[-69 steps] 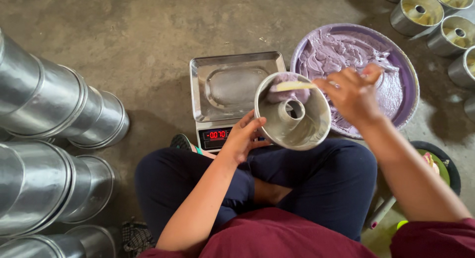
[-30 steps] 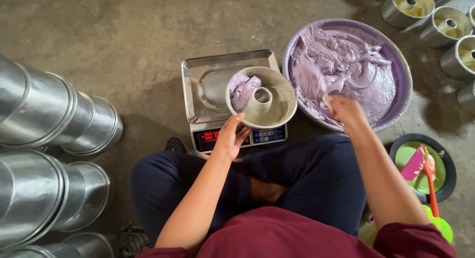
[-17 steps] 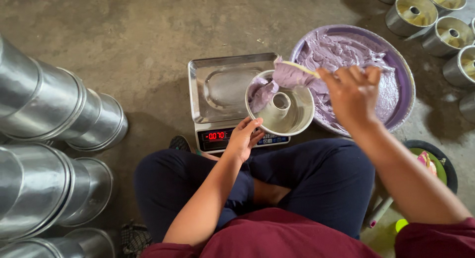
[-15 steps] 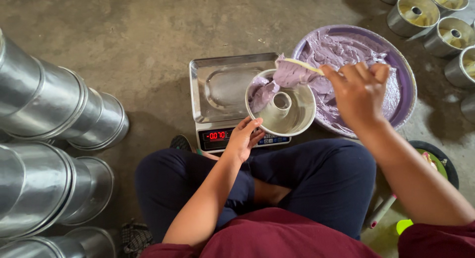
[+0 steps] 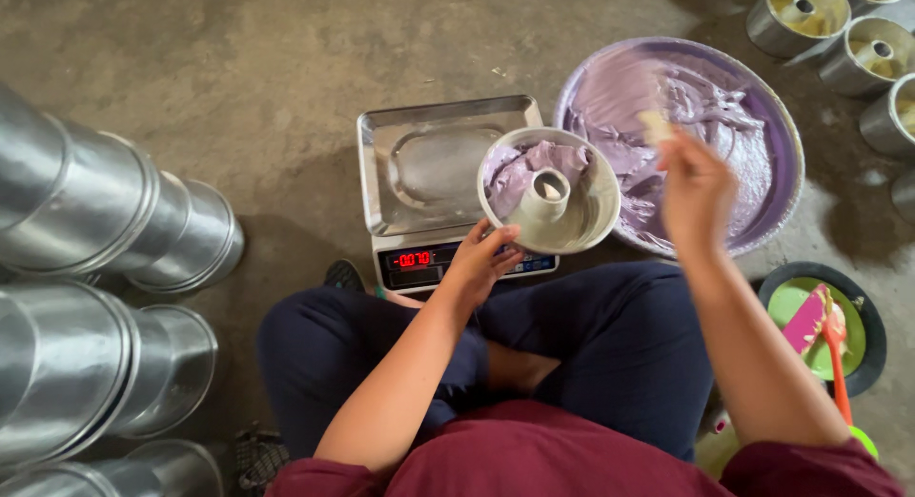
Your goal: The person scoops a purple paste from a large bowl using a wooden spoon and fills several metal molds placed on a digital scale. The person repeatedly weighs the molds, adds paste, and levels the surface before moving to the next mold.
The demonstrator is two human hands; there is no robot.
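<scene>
My left hand (image 5: 479, 262) grips the near rim of a round metal tube pan (image 5: 549, 188) and holds it tilted over the right side of a digital scale (image 5: 431, 182). Purple batter lies in the pan's far left part, around the centre tube. My right hand (image 5: 699, 182) is blurred over the big bowl of purple batter (image 5: 688, 141) to the right of the pan. It holds a small pale scraper (image 5: 656, 125) that sticks up from the fingers.
Stacks of empty metal pans (image 5: 91, 268) lie on their sides at the left. Several filled tube pans (image 5: 829, 25) stand at the top right. A dark bowl with a green dish, a pink spatula and an orange one (image 5: 822, 325) sits at the right by my knee.
My right hand has drawn back from the pan toward the batter bowl, leaving a lump of batter in the pan. The left hand keeps its grip on the pan.
</scene>
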